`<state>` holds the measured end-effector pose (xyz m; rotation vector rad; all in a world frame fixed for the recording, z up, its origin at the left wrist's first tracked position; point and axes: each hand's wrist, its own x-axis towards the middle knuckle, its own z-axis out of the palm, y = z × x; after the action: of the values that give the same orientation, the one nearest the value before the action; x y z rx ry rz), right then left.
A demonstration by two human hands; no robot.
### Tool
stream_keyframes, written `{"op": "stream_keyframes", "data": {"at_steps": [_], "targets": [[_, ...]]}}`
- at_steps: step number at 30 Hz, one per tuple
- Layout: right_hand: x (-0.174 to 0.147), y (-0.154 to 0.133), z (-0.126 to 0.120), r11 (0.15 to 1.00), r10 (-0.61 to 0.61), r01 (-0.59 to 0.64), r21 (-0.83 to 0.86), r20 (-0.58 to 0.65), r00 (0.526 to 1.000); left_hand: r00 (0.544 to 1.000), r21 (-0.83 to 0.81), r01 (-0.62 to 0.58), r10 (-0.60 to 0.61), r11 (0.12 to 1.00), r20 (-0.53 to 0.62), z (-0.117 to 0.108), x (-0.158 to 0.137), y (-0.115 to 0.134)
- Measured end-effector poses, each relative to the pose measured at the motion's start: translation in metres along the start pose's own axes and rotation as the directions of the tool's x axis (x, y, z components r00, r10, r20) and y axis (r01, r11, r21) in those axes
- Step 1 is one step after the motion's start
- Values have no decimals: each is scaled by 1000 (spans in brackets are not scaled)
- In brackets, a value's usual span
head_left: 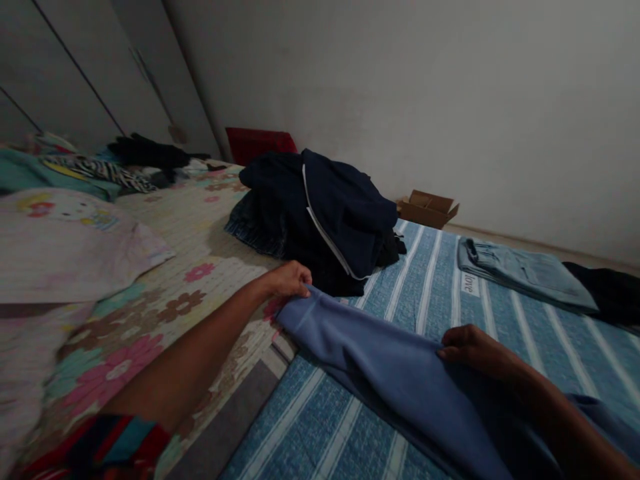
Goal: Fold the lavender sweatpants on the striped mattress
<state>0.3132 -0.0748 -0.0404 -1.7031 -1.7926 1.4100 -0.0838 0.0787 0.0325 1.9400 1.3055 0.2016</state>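
Note:
A blue garment point(380, 347), which looks like a pair of trousers, stretches across the striped blue bedding point(320, 427) toward the lower right. My left hand point(290, 280) pinches its far left end by the upper corner. Farther along the same upper edge, my right hand point(467, 347) grips the cloth between thumb and fingers. The part of the garment under my right forearm is partly hidden. Just beyond my left hand lies a heap of dark navy clothes point(345, 207) with a white-piped piece on top.
Folded light-blue jeans point(530, 273) lie at the right beside a black garment point(605, 293). On the left, a flowered sheet point(200, 287) holds a pink-white cartoon-print cloth point(75, 247) and several clothes. A cardboard box point(427, 208) and a red object point(260, 143) stand near the wall.

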Motion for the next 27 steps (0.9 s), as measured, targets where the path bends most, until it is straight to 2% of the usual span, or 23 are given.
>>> {"op": "stream_keyframes", "data": {"at_steps": [5, 9, 14, 18, 23, 27], "targets": [[2, 2, 3, 998, 44, -44, 35, 4, 999, 997, -14, -8, 7, 1000, -78, 10, -1, -12], [-3, -3, 4, 998, 53, -53, -18, -10, 999, 985, 8, 12, -10, 1000, -175, 15, -6, -13], [-6, -3, 5, 990, 13, -21, -141, -60, 998, 925, 138, 104, -45, 985, -378, 31, -14, -9], [-8, -4, 5, 983, 7, -23, -184, -89, 996, 864, 304, 228, -49, 925, -501, 49, -24, 0], [-14, -11, 2, 971, -19, -13, -238, -128, 992, 813, 436, 339, -26, 833, -582, 70, -27, 8], [-20, -13, -2, 973, -20, -1, -230, -89, 996, 806, 478, 353, -2, 804, -591, 72, -22, 9]]}}
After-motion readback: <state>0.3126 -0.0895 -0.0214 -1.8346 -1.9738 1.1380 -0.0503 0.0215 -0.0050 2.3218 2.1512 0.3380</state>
